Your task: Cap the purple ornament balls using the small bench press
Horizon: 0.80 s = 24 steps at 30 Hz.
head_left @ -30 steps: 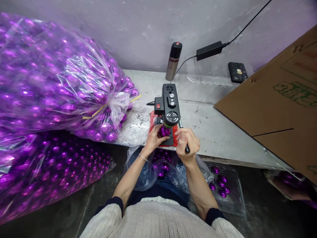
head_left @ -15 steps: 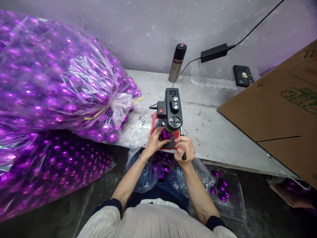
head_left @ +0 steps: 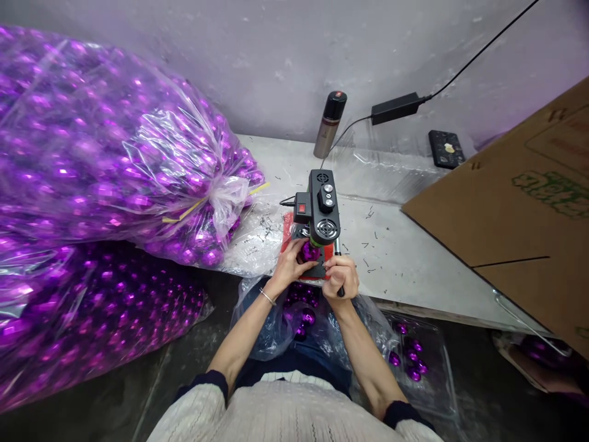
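Left hand point(head_left: 289, 265) cupped, thumb and fingers pinching a shiny, mirror-bright purple ball point(head_left: 310, 251) under the head of a black press point(head_left: 324, 202). Right hand point(head_left: 341, 276) fisted round the press's lever point(head_left: 337, 247). Forearms angle inward. Red sheet point(head_left: 286, 233) beneath press, on pale surface point(head_left: 391, 252). Over the lap, clear plastic bag point(head_left: 269, 328); more purple balls between its folds. To the right, transparent tray point(head_left: 439, 383) with several loose balls. Far left, knotted clear sack point(head_left: 138, 153), bulging with purple balls.
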Each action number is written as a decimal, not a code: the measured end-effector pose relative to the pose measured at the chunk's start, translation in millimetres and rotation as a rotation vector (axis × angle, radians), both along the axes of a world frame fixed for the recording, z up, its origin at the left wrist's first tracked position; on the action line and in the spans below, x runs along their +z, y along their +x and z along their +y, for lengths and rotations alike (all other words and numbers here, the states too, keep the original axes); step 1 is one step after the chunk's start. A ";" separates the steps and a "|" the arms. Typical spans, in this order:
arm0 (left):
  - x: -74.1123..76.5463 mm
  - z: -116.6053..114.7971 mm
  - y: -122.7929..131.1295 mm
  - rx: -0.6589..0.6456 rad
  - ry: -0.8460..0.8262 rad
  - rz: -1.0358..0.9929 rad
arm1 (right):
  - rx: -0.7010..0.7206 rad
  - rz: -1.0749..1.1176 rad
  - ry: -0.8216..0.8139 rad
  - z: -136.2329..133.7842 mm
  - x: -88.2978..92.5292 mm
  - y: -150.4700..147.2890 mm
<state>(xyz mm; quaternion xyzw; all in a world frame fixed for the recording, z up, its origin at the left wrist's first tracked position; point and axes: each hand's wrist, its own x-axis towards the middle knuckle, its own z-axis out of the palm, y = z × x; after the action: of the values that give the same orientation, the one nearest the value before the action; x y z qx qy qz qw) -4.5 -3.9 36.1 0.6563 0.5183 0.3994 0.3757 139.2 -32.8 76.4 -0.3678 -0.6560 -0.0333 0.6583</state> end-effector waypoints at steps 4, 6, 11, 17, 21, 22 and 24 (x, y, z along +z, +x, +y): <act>-1.7 0.9 0.6 0.004 0.012 -0.004 | 0.002 -0.053 0.019 1.4 -3.4 -0.6; -2.7 2.7 0.5 -0.001 0.020 -0.004 | -0.005 -0.052 0.010 1.2 0.6 -1.2; -2.9 -0.3 -1.0 -0.025 0.083 0.000 | -0.007 0.057 -0.097 -2.1 37.1 -1.8; -6.4 -50.8 -5.5 -0.086 0.218 0.161 | 0.052 0.018 -0.156 -5.9 58.9 3.3; -5.6 -51.0 -24.8 -0.013 0.280 0.266 | 0.070 -0.016 -0.115 -6.7 47.2 5.1; -2.3 -40.5 -33.9 0.054 0.268 0.303 | 0.068 -0.014 -0.111 -6.7 45.1 5.2; 7.8 -11.3 -56.6 0.271 0.202 0.418 | 0.064 -0.007 -0.111 -6.8 43.0 5.1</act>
<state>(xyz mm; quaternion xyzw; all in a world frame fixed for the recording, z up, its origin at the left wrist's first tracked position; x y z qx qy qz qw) -61.1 -15.3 43.9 0.6832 0.6254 0.3516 0.1363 144.4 -39.6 119.5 -0.3823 -0.6704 0.0228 0.6355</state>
